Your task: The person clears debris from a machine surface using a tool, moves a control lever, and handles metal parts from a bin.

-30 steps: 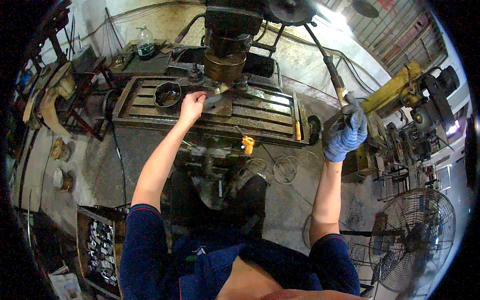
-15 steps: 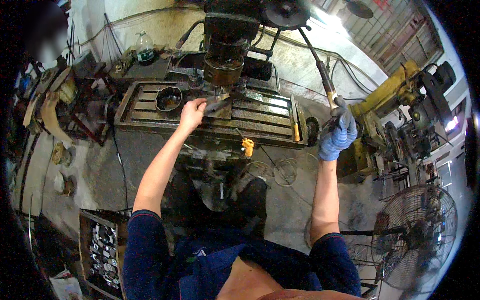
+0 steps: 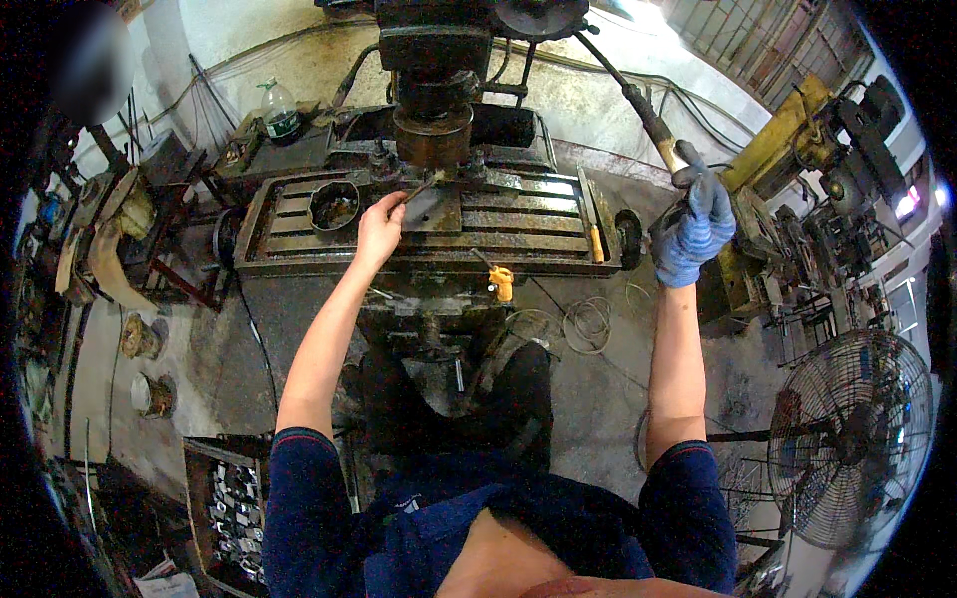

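Note:
My bare left hand (image 3: 379,231) is closed round the handle of a thin brush-like tool (image 3: 423,188). Its pale tip points up and right, close under the machine's spindle head (image 3: 433,130). Below it, a flat plate (image 3: 436,214) lies on the slotted machine table (image 3: 518,251). Left of that hand a dark scalloped bowl (image 3: 335,206) with murky contents sits on the table. My right hand (image 3: 695,224), in a blue glove with grey fingers, is wrapped round the lower end of the machine's long lever (image 3: 650,125), off the table's right end.
A yellow-handled tool (image 3: 597,243) lies along the table's right end. A yellow object (image 3: 500,283) hangs at the front edge. A floor fan (image 3: 852,439) stands at lower right, a box of metal parts (image 3: 237,513) at lower left. Behind is a large bottle (image 3: 280,110).
The view has shifted slightly. My right hand and the lever have swung outward to the right. In my left hand, the brush-like tool now tilts more upward toward the spindle.

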A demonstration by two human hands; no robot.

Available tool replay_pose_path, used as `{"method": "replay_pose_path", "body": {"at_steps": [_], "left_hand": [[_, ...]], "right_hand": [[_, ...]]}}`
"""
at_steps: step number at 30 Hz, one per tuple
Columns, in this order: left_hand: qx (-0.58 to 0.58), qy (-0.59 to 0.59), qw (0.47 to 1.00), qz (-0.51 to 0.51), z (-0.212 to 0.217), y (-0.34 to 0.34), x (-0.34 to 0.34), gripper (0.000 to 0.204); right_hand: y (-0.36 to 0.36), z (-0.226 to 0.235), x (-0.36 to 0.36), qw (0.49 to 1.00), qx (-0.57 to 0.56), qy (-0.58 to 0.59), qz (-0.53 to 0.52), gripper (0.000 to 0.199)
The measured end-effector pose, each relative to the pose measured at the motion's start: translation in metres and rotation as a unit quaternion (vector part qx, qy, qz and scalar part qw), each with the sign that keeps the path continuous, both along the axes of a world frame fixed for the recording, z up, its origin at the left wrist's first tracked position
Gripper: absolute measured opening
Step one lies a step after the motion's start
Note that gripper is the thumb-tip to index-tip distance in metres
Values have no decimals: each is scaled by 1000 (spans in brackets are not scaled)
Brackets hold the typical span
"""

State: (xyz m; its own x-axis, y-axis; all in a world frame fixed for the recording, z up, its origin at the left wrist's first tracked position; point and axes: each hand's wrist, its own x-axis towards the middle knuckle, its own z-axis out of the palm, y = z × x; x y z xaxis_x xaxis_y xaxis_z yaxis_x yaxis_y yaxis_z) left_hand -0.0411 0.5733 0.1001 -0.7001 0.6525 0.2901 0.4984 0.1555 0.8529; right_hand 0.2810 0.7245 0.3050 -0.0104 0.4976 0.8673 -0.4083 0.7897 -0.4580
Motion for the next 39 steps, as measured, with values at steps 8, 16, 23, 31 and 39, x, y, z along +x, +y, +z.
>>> {"method": "replay_pose_path", "body": {"at_steps": [8, 16, 23, 31, 39], "left_hand": [[-2, 40, 999, 12, 8, 7, 4, 28], [-13, 62, 998, 29, 11, 23, 7, 26], [10, 133, 988, 84, -9, 24, -4, 24], [36, 110, 991, 69, 7, -17, -5, 24], [-88, 222, 953, 184, 5, -91, -74, 28]], "right_hand": [[4, 20, -4, 996, 20, -1, -81, 26], [50, 42, 9, 993, 75, 35, -88, 26], [40, 120, -8, 985, 148, 32, -87, 17], [60, 187, 3, 874, 291, -151, -358, 22], [4, -39, 18, 965, -77, -215, -130, 38]]}}
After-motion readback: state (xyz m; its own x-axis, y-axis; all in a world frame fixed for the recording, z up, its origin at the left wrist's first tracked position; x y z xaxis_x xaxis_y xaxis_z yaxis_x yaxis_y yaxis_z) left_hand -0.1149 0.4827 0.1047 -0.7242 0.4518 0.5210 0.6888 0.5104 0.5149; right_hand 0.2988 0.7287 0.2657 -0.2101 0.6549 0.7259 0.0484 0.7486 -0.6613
